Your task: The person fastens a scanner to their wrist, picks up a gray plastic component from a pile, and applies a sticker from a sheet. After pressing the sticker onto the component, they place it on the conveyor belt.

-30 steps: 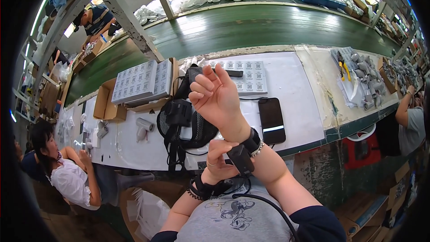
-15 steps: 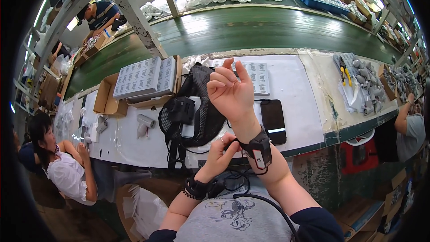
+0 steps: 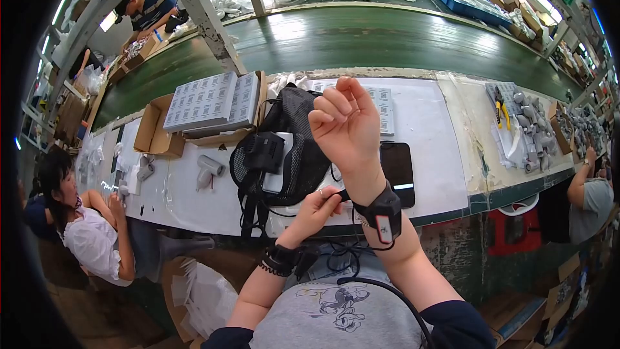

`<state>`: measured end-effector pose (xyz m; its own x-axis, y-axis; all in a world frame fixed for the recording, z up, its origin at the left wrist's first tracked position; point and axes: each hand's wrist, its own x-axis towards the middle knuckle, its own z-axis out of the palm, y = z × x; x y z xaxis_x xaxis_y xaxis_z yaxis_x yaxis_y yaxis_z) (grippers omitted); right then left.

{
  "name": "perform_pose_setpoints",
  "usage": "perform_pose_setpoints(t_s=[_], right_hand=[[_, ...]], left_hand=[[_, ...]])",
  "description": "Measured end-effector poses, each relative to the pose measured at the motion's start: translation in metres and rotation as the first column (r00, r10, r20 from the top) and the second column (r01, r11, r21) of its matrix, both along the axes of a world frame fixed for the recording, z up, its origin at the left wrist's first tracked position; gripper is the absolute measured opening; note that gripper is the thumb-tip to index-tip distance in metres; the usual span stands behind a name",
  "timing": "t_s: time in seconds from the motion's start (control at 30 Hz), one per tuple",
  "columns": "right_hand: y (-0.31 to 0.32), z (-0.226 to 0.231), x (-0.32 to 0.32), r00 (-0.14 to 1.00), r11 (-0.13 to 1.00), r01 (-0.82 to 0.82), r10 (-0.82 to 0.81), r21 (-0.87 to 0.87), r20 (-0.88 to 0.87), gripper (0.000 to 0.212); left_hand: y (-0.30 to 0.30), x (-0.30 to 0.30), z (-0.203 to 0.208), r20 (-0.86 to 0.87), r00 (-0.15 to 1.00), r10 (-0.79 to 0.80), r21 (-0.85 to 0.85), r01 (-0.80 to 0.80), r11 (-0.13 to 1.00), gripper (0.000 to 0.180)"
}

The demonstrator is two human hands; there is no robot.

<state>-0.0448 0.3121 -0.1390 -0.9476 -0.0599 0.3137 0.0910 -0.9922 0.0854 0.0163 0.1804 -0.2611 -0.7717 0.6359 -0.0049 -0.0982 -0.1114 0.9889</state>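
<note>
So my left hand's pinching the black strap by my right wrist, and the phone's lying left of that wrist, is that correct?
Not quite: the head view shows the phone lying to the right of your right wrist, not the left. Your left hand is indeed pinching the black strap by that wrist.

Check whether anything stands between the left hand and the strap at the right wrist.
Nothing visible does: the left hand pinches the strap between thumb and fingers, just beside the right wrist. The right hand is raised above, out of the way, and the wrist unit sits to the right.
</note>
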Motion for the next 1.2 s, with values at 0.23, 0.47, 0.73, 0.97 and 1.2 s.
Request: perform_pose_setpoints(t_s=[0.23,0.47,0.73,0.97,1.2], right_hand=[[-0.023,0.004,0.016,0.996,0.972,0.086,-0.077,0.219,-0.052,0.027],[-0.032,0.012,0.027,0.998,0.970,0.023,-0.009,0.243,-0.057,0.030],[-0.041,0.011,0.034,0.994,0.981,-0.100,0.104,0.169,-0.020,0.030],[-0.044,0.012,0.039,0.994,0.972,-0.097,0.106,0.215,-0.032,0.032],[-0.043,0.014,0.044,0.991,0.977,-0.082,0.102,0.199,-0.090,0.034]], left_hand=[[0.029,-0.001,-0.001,0.066,0.997,-0.037,0.167,0.025,0.986,0.015],[0.048,-0.012,0.011,-0.066,0.986,-0.153,0.219,0.164,0.962,0.015],[0.072,-0.001,0.017,0.216,0.773,-0.596,0.814,0.194,0.548,0.016],[0.066,-0.002,0.028,0.312,0.719,-0.620,0.734,0.232,0.638,0.015],[0.056,-0.009,0.022,0.288,0.789,-0.543,0.623,0.276,0.732,0.010]])
